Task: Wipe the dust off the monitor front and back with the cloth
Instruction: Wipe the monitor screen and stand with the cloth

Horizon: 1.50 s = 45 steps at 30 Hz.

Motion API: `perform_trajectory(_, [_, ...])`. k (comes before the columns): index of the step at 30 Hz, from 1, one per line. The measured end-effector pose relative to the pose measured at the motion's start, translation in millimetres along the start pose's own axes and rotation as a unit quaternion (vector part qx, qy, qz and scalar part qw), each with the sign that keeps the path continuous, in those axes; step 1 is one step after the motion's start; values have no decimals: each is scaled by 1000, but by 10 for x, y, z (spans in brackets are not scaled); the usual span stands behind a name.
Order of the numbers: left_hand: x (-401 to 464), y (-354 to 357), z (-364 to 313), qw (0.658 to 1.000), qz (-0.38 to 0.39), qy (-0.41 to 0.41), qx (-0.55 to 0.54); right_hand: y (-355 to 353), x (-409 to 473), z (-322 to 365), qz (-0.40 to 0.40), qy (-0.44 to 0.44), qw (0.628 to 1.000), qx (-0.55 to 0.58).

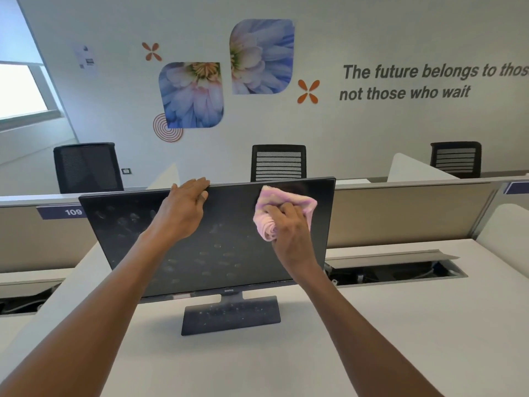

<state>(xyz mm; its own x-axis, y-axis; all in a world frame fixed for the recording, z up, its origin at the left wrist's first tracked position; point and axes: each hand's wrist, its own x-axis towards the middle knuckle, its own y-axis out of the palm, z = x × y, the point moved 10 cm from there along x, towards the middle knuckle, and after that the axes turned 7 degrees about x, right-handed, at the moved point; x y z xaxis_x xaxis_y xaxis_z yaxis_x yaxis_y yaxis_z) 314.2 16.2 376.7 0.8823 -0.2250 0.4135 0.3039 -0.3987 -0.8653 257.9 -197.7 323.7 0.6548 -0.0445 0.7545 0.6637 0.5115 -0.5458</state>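
Here the left hand (pixel 183 204) grips the monitor (pixel 229 253) top; right-hand (pixel 289 227) fingers (pixel 282 210) clench the cloth (pixel 274 204) against the screen.

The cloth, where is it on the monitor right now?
In the head view the pink cloth is bunched in the right hand, pressed against the upper right of the monitor screen, just below its top edge.

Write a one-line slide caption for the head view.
Left hand steadies the dusty BenQ monitor by its top edge while right hand presses a pink cloth to the screen.
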Motion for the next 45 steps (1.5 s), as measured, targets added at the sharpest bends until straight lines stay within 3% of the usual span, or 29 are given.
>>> perform_trajectory(5, [-21, -26, 9, 1000, 4, -6, 7, 207, -199, 43, 63, -24, 998, 6])
perform_trajectory(9, [-37, -37, -15, 1000, 5, -12, 11, -31, -279, -319, 23, 23, 999, 8])
perform_trajectory(13, [-4, 1, -10, 1000, -3, -1, 12, -293, 69, -272, -11, 6, 1000, 7])
perform_trajectory(19, [4, 13, 28, 1000, -5, 2, 18, -61, -182, -343, 61, -9, 998, 2])
perform_trajectory(26, [-16, -8, -28, 1000, -10, -2, 21, -598, 204, -503, -37, 19, 999, 12])
perform_trajectory(33, [-22, -21, -20, 1000, -14, -3, 19, -254, -8, -419, 40, -13, 999, 12])
perform_trajectory(40, [1, 14, 1, 1000, -12, 3, 21, -771, 239, -726, -59, 39, 997, 17])
perform_trajectory(45, [-28, -17, -24, 1000, -24, -1, 18, -526, 176, -504, -11, 10, 999, 31])
